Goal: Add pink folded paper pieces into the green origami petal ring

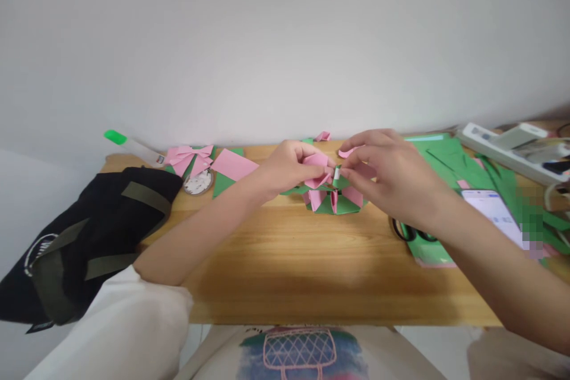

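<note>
A pink and green folded paper flower sits near the middle of the wooden table. My left hand is closed around its pink petals from the left. From the right, my right hand pinches a small white band at the flower's centre with thumb and fingers. Both hands meet over the top of the flower and hide part of it.
A black bag with olive straps lies on the table's left end. Pink folded pieces and a round watch lie at the back left. To the right are green paper sheets, scissors, a phone and a white power strip.
</note>
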Demonstrator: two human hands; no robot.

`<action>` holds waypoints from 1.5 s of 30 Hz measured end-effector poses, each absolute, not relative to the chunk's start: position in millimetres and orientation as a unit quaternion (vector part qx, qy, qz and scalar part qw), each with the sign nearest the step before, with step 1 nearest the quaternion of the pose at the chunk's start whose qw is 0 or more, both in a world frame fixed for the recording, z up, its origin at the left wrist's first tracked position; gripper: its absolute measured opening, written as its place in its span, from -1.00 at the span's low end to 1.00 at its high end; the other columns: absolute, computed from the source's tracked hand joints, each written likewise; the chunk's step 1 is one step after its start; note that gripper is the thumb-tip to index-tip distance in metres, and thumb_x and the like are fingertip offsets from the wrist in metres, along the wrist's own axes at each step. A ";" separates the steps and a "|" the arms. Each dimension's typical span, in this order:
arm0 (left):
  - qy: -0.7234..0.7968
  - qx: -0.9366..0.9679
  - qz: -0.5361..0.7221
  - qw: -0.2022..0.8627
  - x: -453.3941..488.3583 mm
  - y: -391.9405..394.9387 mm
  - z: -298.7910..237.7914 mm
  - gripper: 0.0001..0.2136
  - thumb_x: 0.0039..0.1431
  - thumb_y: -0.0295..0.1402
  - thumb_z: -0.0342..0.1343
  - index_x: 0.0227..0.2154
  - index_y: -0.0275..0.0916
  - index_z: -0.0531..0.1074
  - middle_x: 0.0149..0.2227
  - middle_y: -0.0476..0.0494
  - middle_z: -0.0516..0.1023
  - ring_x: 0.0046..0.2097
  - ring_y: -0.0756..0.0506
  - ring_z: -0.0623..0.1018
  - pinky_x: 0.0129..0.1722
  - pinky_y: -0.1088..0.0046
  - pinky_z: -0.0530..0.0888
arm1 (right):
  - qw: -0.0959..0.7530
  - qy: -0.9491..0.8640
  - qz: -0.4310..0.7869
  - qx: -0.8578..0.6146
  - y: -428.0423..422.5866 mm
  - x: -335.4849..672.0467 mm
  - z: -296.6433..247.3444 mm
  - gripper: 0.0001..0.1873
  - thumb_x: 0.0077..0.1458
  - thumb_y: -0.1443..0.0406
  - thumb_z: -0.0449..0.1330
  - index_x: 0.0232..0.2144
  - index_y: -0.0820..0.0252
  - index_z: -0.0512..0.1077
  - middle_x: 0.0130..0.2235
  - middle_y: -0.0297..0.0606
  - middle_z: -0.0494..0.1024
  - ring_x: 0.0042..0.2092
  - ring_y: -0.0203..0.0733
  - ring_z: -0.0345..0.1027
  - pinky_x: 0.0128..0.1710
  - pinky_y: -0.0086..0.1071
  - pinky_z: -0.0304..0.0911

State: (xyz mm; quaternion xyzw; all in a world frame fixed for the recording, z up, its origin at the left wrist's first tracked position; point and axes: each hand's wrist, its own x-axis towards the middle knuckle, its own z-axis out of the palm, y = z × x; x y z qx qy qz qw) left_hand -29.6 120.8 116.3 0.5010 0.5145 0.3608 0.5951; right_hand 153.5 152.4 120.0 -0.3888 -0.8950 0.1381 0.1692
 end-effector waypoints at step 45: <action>0.513 0.639 0.351 0.453 -58.2 120.8 126.9 -0.87 -0.17 -0.53 0.26 -0.48 -0.30 0.48 -0.50 0.00 0.56 -0.41 0.02 0.53 -0.43 0.59 0.38 | -0.043 -0.932 0.174 -0.315 165.4 124.3 165.2 -0.80 -0.07 0.37 0.14 -0.62 0.04 0.50 -0.64 -0.45 0.52 -0.61 -0.30 0.31 -0.55 -0.38 0.17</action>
